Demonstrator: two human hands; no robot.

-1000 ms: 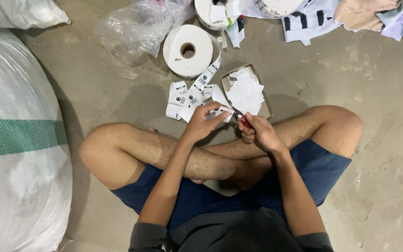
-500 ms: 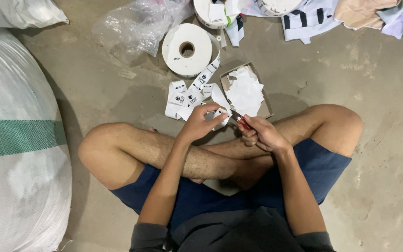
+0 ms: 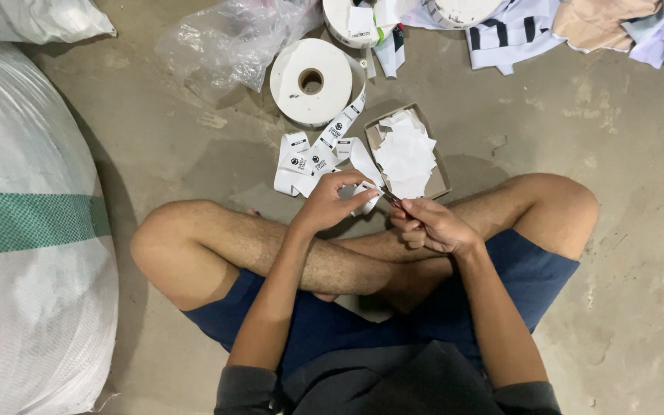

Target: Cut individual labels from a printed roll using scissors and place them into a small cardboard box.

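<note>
I sit cross-legged on a concrete floor. My left hand (image 3: 330,201) pinches the free end of a white printed label ribbon (image 3: 309,157) that trails in loops from a big white roll (image 3: 313,81). My right hand (image 3: 430,225) grips small scissors (image 3: 390,197), their blades at the ribbon end just beside my left fingers. Directly beyond my hands lies a shallow cardboard tray (image 3: 441,178) holding a heap of cut white labels (image 3: 405,152).
A large white woven sack with a green band (image 3: 28,223) fills the left side. A crumpled clear plastic bag (image 3: 228,42) lies at the top. Another roll (image 3: 355,19) and folded garments (image 3: 516,27) line the far edge.
Both hands stay at the ribbon end with only slight finger movement; the scissors remain against the strip. Nothing else has shifted.
</note>
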